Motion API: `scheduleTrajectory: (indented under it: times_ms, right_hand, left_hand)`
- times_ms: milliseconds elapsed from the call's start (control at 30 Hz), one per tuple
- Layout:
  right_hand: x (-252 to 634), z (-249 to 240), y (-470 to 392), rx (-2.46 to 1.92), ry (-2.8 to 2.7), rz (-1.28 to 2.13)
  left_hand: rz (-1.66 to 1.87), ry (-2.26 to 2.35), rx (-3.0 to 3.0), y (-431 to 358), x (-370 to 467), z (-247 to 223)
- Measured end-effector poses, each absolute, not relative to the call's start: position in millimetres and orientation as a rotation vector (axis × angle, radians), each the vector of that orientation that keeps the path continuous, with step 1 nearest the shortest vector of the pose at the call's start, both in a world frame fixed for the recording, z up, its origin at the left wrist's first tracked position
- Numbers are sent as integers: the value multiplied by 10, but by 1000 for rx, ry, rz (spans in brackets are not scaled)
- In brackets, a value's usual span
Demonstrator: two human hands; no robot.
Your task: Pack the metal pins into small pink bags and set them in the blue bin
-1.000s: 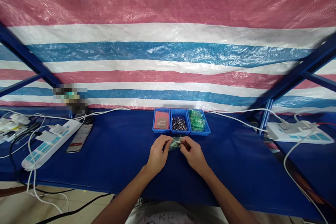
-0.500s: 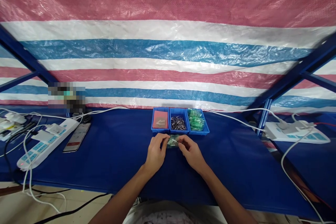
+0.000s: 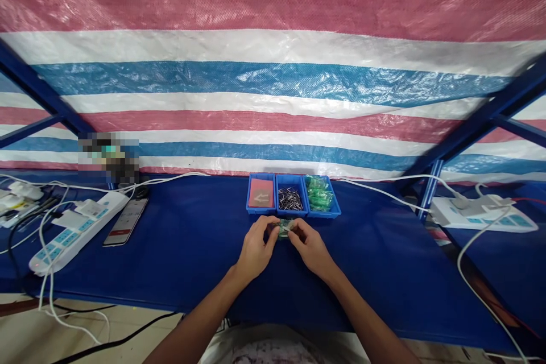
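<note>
Between both hands is a small clear plastic bag (image 3: pixel 285 228) with a green tint, its contents too small to make out. My left hand (image 3: pixel 257 244) pinches its left side between thumb and fingers. On the other side, my right hand (image 3: pixel 310 245) is closed on the bag's right edge. Just beyond my fingers stand three joined blue bins: the left bin (image 3: pixel 248 210) has a pink card or pad (image 3: pixel 261 190) with pale pieces on it. Many dark metal screws or nails (image 3: pixel 290 199) fill the middle one. Green-tinted plastic bags (image 3: pixel 318 193) lie in the right bin.
A phone (image 3: pixel 126 222) and a white power strip (image 3: pixel 77 233) lie on the left of the blue table (image 3: pixel 187 239). Another power strip (image 3: pixel 482 216) sits at right. White cables run along the back, before a striped sheet (image 3: pixel 273 85).
My left hand's fingers have shifted slightly to the right, closer to my right hand. The bag appears more bunched between the hands. The bins stay in place.
</note>
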State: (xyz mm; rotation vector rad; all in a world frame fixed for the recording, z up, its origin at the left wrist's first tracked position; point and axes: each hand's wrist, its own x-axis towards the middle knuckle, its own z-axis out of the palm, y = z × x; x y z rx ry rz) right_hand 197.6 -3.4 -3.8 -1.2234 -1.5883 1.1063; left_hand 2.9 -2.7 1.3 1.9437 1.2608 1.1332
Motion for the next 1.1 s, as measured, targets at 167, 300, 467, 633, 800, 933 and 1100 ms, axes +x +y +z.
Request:
scheduleTrajectory:
  times_ms: [167,300,467,633,800,933,1100]
  right_hand:
    - [1980,-60,-29,-1238,-1551,1134]
    - [1986,-84,-25,-1237,-1546,1128]
    - [1990,-70,-27,-1223,-1586,1068]
    - [1978,0,-51,-1237,-1655,1021]
    - [1965,48,-69,-1232,-1707,995]
    - [1962,32,-70,-1238,-1722,988]
    - [1959,-4,-65,-1247,-1743,965]
  left_hand:
    - [1060,1219,1926,-39,33,53]
    - [1063,1224,1910,-39,40,66]
    - [1078,1223,1908,-33,33,57]
    - [1076,1216,1875,-34,18,45]
    - [1102,1197,1877,-31,28,39]
    - [1127,1219,1873,-30,39,37]
    - [1130,1260,1885,-38,39,19]
